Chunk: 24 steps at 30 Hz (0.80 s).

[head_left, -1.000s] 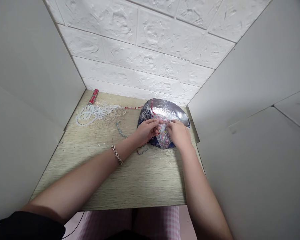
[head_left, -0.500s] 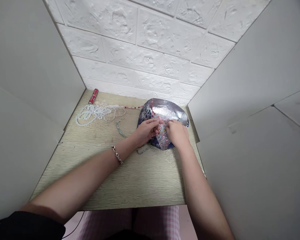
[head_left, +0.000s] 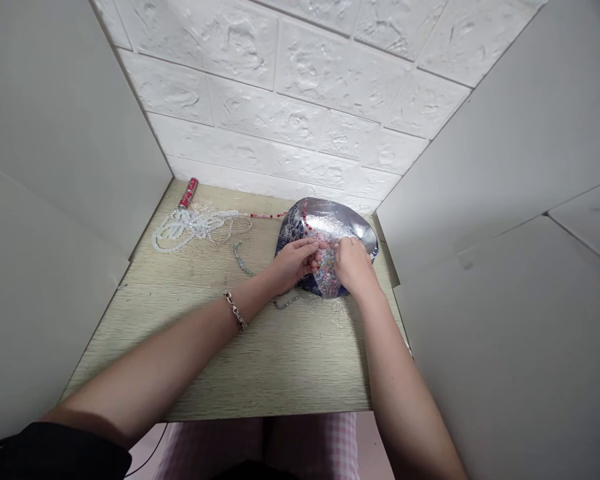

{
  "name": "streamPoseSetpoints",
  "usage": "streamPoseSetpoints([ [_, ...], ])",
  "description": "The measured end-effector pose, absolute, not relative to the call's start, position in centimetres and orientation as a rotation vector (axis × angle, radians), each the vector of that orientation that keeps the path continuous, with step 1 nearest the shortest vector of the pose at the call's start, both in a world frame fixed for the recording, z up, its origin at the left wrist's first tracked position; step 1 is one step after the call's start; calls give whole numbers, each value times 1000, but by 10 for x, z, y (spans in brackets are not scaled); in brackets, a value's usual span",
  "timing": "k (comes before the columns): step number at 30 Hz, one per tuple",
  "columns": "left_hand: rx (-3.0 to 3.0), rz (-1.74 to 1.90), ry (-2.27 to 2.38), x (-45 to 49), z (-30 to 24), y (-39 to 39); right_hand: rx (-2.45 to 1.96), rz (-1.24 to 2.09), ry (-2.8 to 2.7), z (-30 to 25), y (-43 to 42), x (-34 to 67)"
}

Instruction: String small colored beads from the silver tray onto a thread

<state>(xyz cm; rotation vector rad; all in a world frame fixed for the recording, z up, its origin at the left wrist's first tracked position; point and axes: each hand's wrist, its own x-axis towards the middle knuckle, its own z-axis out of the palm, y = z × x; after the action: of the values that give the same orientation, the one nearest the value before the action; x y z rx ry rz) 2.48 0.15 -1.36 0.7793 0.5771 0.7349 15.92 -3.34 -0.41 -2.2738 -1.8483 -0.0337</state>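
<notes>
A shiny silver-lined pouch [head_left: 330,212] with a dark blue patterned outside lies spread at the back right, with a heap of small multicoloured beads [head_left: 329,275] on it. Over its left part runs a string of red and pink beads [head_left: 305,217], leading down to my left hand [head_left: 299,261]. That hand is closed in a pinch, apparently on the string's end. My right hand [head_left: 354,263] is just to its right above the beads, fingertips pinched together close to the left fingertips. Whatever lies between the right fingers is too small to make out.
White bead strands [head_left: 177,230] and a red cylinder [head_left: 189,193] lie at the back left. Short greenish bead strings [head_left: 241,260] and loose clear thread [head_left: 341,310] rest near the pouch. A white brick-pattern wall [head_left: 300,120] and grey side panels enclose the wooden table [head_left: 260,373].
My right hand has shifted very slightly, its fingers staying close to the left fingertips. My left hand keeps its pinch in nearly the same place.
</notes>
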Motion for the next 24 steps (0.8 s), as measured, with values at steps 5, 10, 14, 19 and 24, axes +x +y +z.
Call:
streamPoseSetpoints([
  [5, 796, 728, 565, 25, -16, 3, -2265, 52, -1814, -2, -31, 162],
  [10, 780, 731, 559, 25, -17, 3, -2175, 106, -1769, -1, -34, 166],
  [14, 764, 743, 572, 25, -16, 2, -2171, 114, -1814, -1, -35, 164],
  [19, 740, 765, 593, 25, -14, 0, -2253, 49, -1906, 0, -34, 159],
  [24, 683, 780, 571, 24, -11, 0, -2259, -6, -1936, -1, -33, 158],
])
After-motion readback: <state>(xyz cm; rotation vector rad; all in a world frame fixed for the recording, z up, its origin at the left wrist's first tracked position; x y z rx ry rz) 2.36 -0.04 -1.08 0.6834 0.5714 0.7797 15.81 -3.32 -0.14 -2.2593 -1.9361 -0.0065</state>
